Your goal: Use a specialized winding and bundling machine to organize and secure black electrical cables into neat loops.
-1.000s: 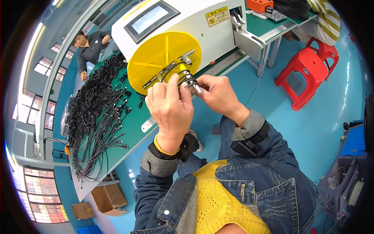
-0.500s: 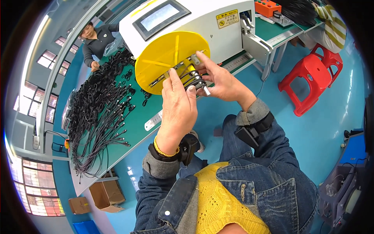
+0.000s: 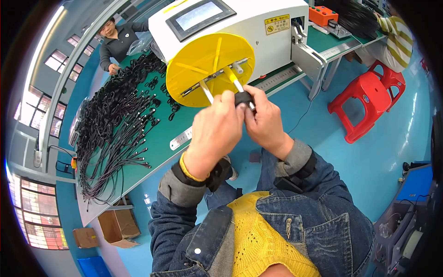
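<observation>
Left hand (image 3: pixel 217 124) drawn toward right hand (image 3: pixel 266 121) | both curled at coil (image 3: pixel 243 98)

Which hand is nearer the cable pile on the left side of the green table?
Left. The left hand is to the right of the cable pile, apart from it; the right hand is farther right, past the left hand.

Left of the left hand (image 3: pixel 219 122), cables (image 3: pixel 117 115) are heaped on the surface (image 3: pixel 161 138); right, stools (image 3: pixel 369 90) are placed; ahead, a disc (image 3: pixel 210 67) is mounted.
</observation>
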The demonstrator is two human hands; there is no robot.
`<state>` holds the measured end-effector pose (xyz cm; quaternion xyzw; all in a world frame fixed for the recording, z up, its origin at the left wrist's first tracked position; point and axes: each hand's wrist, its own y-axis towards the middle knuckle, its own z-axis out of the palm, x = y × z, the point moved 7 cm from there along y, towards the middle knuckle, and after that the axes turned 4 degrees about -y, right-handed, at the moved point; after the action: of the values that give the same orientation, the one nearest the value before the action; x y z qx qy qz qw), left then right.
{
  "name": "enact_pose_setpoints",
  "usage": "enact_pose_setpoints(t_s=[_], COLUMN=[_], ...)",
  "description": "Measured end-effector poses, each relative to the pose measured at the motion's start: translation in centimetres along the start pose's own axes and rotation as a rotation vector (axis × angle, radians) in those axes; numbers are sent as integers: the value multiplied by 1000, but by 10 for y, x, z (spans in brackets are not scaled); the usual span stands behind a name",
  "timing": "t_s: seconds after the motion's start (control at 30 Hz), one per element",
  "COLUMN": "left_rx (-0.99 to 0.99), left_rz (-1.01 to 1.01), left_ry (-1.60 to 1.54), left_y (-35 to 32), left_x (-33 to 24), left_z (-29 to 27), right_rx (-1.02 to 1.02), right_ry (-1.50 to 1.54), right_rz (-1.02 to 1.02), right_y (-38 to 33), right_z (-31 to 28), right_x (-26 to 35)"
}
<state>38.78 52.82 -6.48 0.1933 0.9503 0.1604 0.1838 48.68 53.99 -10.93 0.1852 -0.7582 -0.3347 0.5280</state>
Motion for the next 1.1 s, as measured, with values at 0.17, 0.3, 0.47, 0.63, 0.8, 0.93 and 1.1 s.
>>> enact_pose_setpoints(t_s=[0.17,0.3,0.47,0.63,0.8,0.93,1.1], left_rx=[62,209,80,365,529,694,758], left_rz=[-40,-182,-790,-837,-890,-988,-1006], left_ry=[-44,-148,-1316,-1867,-1672,-1575,-1424], left_y=[-43,-65,-121,-158,-184,-203,-209], left_x=[-21,21,144,122,140,151,156], left_z=[14,58,102,98,94,107,114], right_rx=[93,437,736,848,962,1023,1100], right_ry=[-149,-269,-189,-37,-93,-171,-209], right_rz=[-57,-20,-70,-102,-137,-167,-237], right_y=[-36,-64,-87,-115,-133,-148,-149], right_z=[-17,20,88,141,168,179,180], right_x=[11,-20,-27,-10,-4,-8,-8])
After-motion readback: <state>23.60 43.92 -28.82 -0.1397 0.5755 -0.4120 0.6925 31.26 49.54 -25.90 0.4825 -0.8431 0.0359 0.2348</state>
